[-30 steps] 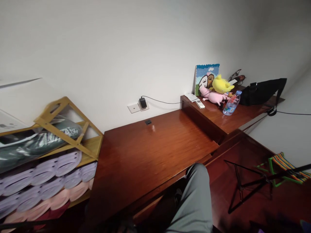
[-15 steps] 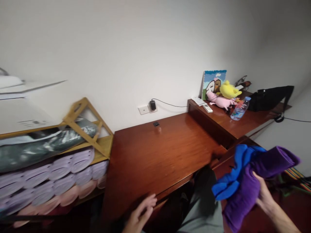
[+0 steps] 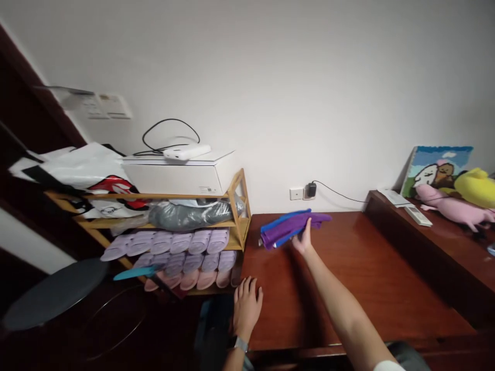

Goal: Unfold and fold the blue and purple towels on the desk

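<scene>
My right hand (image 3: 303, 238) reaches out over the dark wooden table (image 3: 359, 288) and grips a folded stack of purple and blue cloths (image 3: 290, 228), held just above the table's far left part. My left hand (image 3: 246, 307) rests flat on the table's near left edge, fingers spread, holding nothing. A watch sits on that wrist.
A bamboo shelf (image 3: 237, 206) at the left holds rows of lilac and pink slippers (image 3: 181, 252), a grey bag and a white box (image 3: 178, 172). A charger (image 3: 311, 189) is plugged into the wall. Plush toys (image 3: 460, 203) and a remote (image 3: 417, 215) lie on a raised ledge at right. A round stool (image 3: 54, 291) stands lower left.
The view has swung left. My right hand carried the cloths from near my lap out over the table's far left. My left hand moved onto the table edge.
</scene>
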A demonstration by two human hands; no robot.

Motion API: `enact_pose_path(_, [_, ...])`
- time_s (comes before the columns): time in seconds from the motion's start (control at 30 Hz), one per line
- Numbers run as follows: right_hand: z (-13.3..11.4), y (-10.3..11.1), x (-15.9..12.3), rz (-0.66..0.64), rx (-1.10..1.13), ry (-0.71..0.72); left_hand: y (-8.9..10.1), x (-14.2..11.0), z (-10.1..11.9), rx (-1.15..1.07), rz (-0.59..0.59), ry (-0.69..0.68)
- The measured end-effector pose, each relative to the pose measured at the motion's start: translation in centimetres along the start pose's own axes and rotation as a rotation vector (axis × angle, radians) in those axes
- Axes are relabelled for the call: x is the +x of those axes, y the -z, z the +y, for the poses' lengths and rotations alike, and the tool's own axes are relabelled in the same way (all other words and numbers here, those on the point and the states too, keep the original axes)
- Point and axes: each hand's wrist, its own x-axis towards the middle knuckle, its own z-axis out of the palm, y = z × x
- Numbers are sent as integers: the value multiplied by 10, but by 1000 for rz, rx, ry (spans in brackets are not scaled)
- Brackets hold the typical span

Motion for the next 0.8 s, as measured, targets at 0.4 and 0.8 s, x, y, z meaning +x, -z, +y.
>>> enact_pose_path(0.4, [96,92,-39,-183,-658,283,-7,-7,-3,26,-3,30])
enact_pose_path(0.8, [44,35,141,-145,-1827,453,-54,-36,-44,160,58,-124])
